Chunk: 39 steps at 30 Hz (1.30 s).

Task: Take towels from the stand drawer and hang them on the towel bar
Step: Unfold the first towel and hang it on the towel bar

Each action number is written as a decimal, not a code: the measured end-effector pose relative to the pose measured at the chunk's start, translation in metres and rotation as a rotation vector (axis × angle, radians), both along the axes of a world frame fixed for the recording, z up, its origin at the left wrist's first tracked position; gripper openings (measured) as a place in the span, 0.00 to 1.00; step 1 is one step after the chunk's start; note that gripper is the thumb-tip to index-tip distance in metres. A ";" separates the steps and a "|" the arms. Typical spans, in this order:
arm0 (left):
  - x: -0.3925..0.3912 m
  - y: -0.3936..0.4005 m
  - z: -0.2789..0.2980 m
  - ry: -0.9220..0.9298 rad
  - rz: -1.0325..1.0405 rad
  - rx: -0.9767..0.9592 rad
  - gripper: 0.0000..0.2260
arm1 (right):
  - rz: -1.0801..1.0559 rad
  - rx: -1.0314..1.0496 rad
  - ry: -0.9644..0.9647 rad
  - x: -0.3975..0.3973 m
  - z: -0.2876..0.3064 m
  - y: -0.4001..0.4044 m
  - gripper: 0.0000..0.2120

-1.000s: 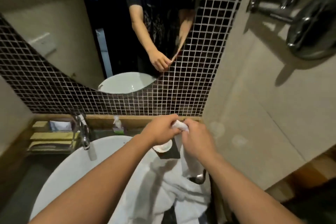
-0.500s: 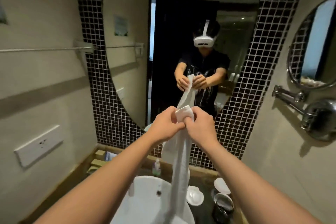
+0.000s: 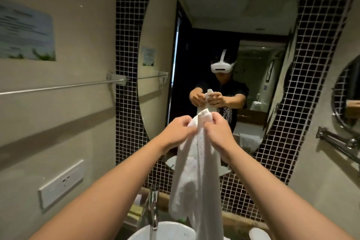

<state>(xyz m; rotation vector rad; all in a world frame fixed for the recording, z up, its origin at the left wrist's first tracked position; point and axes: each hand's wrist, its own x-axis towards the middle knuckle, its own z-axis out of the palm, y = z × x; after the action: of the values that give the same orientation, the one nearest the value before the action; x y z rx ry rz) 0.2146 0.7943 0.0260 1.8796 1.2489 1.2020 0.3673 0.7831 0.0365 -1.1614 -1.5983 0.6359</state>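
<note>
2 hands hold 1 white towel point(image 3: 196, 171) up in front of me, at the centre of the view. My left hand point(image 3: 178, 132) is closed on the towel's top edge from the 9 o'clock side, and my right hand point(image 3: 218, 130) pinches the same edge from 3 o'clock, the knuckles of both nearly touching. A small bunched corner pokes up between the 2 grips; the rest of the cloth hangs straight down toward 6 o'clock, its lower end over the white basin point(image 3: 165, 232).

A chrome faucet point(image 3: 153, 208) stands just left of the hanging cloth, at the basin's far rim. Behind it runs a wooden ledge with a few small yellowish packets, too blurred to read.

The towel bar point(image 3: 58, 86) is at 9 o'clock, a thin metal rod fixed on the beige wall, bare, well apart from the towel. Above it hangs a pale printed notice point(image 3: 26, 33); below it sits a white wall socket point(image 3: 61, 182).

Straight ahead, at 12 o'clock, an oval mirror point(image 3: 214, 15) is set in a wall of small black mosaic tiles point(image 3: 126, 64) with white grout, and it reflects my arms and the towel. At 3 o'clock a round shaving mirror point(image 3: 345, 95) juts from the wall on a chrome arm.
</note>
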 end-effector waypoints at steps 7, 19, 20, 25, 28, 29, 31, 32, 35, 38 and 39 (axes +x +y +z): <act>-0.003 0.028 0.022 0.156 0.113 0.181 0.13 | 0.019 0.047 -0.021 -0.024 0.008 0.004 0.13; -0.027 0.048 0.034 0.372 -0.004 0.220 0.12 | -0.227 -0.041 -0.075 -0.012 0.020 0.018 0.12; -0.031 0.047 0.037 0.456 -0.025 0.178 0.12 | -0.238 -0.041 -0.056 -0.010 0.020 0.018 0.13; -0.058 0.040 0.041 0.682 -0.116 -0.042 0.11 | -0.155 -0.055 0.039 0.000 0.028 0.013 0.11; -0.077 0.040 0.036 0.631 -0.088 -0.145 0.05 | -0.156 -0.058 -0.199 0.011 0.032 0.015 0.10; -0.082 0.040 0.035 0.626 -0.059 -0.161 0.04 | -0.182 -0.060 -0.277 0.014 0.033 0.016 0.10; -0.087 0.042 0.032 0.591 0.017 -0.176 0.10 | -0.213 -0.061 -0.349 0.021 0.032 0.019 0.09; -0.089 0.042 0.031 0.568 0.047 -0.173 0.11 | -0.215 -0.056 -0.358 0.023 0.031 0.019 0.09; -0.090 0.042 0.027 0.603 0.175 -0.063 0.09 | -0.238 -0.013 -0.310 0.029 0.029 0.022 0.09; -0.093 0.043 0.020 0.606 0.263 0.018 0.09 | -0.293 0.071 -0.261 0.040 0.031 0.023 0.13; -0.095 0.042 0.019 0.607 0.252 0.010 0.08 | -0.309 0.105 -0.254 0.044 0.031 0.023 0.13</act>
<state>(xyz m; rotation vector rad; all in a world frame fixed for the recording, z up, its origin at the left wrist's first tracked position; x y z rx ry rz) 0.1197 0.8361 0.0452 2.2326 1.8415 0.7624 0.4111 0.8060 0.0676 -1.4157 -1.5935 0.2076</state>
